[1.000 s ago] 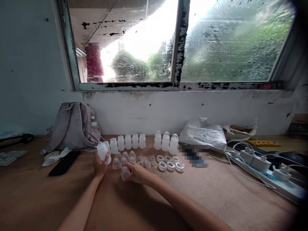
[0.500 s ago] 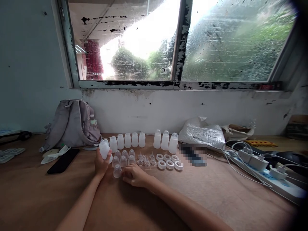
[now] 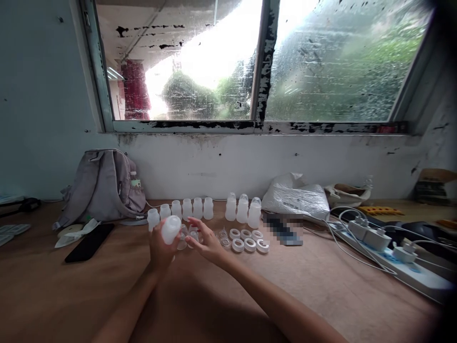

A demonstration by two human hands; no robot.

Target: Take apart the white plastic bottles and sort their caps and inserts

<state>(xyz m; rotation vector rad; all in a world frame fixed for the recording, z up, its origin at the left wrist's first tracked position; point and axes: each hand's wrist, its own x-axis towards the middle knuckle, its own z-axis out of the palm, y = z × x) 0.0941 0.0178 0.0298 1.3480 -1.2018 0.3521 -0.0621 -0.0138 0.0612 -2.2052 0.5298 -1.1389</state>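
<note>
Bottle (image 3: 170, 230) looks frosted white, tilted in the left hand (image 3: 161, 248).

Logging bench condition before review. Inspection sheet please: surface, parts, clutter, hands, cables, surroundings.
Surface: brown tabletop, visibly marked.
Parts: six open-topped bottles in a row; three capped bottles farther right; six white rings; clear caps, partly hidden.
Clutter: gray backpack, black phone-like slab, silver bag.
Left hand: holding a white bottle, tilted.
Right hand: open beside the clear caps; contact unclear.
Cables: white cables looping by the power strip, adapters plugged in.
Surroundings: window with flaking frame; stained wall.
</note>
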